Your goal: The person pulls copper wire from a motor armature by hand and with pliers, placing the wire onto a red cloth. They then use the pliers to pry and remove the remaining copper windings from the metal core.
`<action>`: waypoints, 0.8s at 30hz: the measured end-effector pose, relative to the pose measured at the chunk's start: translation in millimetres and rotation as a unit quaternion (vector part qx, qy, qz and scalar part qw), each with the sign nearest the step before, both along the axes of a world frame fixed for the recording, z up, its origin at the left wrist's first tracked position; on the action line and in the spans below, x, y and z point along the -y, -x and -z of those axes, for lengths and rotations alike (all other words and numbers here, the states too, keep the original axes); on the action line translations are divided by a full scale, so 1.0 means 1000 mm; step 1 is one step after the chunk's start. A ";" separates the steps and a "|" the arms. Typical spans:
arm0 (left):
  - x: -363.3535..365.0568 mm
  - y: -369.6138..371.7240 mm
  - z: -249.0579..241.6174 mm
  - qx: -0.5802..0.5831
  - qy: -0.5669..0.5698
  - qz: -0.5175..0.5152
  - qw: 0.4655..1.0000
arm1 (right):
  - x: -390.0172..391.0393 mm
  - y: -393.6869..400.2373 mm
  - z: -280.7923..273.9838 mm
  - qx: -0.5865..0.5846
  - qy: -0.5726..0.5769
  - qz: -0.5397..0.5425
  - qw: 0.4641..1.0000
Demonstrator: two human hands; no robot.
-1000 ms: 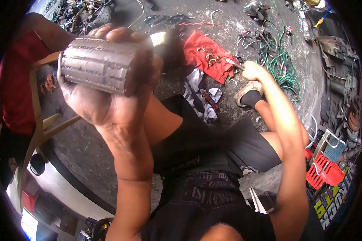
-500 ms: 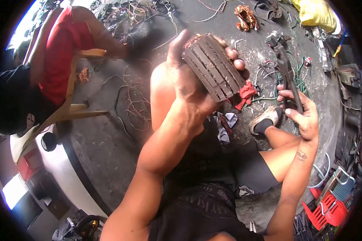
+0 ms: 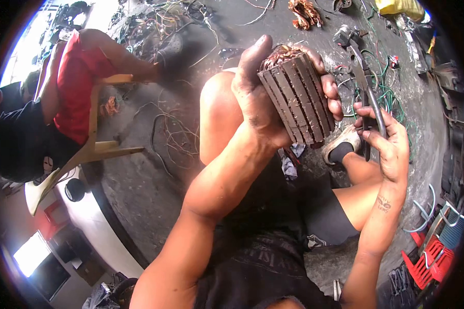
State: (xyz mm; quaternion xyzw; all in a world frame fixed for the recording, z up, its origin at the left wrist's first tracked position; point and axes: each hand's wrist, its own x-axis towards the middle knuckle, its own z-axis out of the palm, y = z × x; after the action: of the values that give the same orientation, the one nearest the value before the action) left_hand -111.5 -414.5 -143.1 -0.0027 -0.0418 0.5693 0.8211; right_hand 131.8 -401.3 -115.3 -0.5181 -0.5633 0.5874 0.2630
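Note:
My left hand (image 3: 258,103) is wrapped round a dark motor armature (image 3: 299,100), its long slotted side turned up toward me. Copper windings (image 3: 283,55) bulge from its far end, between thumb and fingers. To the right, my right hand (image 3: 389,141) grips a pair of dark metal snips (image 3: 363,80) by the handles, with the blades pointing away from me. The handles stand apart, and the tool does not touch the armature.
Loose wires (image 3: 175,131) lie left on the floor, with a green wire tangle (image 3: 386,100) at right. A copper bundle (image 3: 305,14) lies at the top. Another person in red shorts (image 3: 80,87) sits left on a chair (image 3: 105,149). Red plastic racks (image 3: 433,265) stand lower right.
My left hand has moved right with the armature and turned it more upright, closer to the snips. In my right hand, the snips' handles have spread apart. The view has shifted slightly.

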 end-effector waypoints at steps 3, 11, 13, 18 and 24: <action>-0.001 -0.005 -0.002 0.007 0.003 0.012 1.000 | 0.002 -0.002 -0.001 0.002 -0.004 -0.005 1.000; 0.000 -0.016 0.002 0.110 -0.019 0.097 0.989 | 0.009 -0.010 -0.001 -0.013 0.028 0.026 0.999; 0.002 -0.017 -0.003 0.102 0.026 0.118 0.987 | 0.012 -0.009 -0.005 -0.011 0.020 0.029 0.999; 0.009 -0.018 -0.019 0.062 0.132 0.171 0.975 | 0.016 -0.010 -0.012 -0.065 0.074 0.093 0.991; 0.014 -0.013 -0.033 0.014 0.187 0.122 0.975 | 0.016 -0.012 -0.017 -0.030 0.092 0.102 0.990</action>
State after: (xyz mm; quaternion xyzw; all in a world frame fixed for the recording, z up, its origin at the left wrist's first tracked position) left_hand -98.3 -428.5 -109.9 -0.1689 0.0547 0.4621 0.8689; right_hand 143.7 -417.2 -98.4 -0.5771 -0.4429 0.6218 0.2901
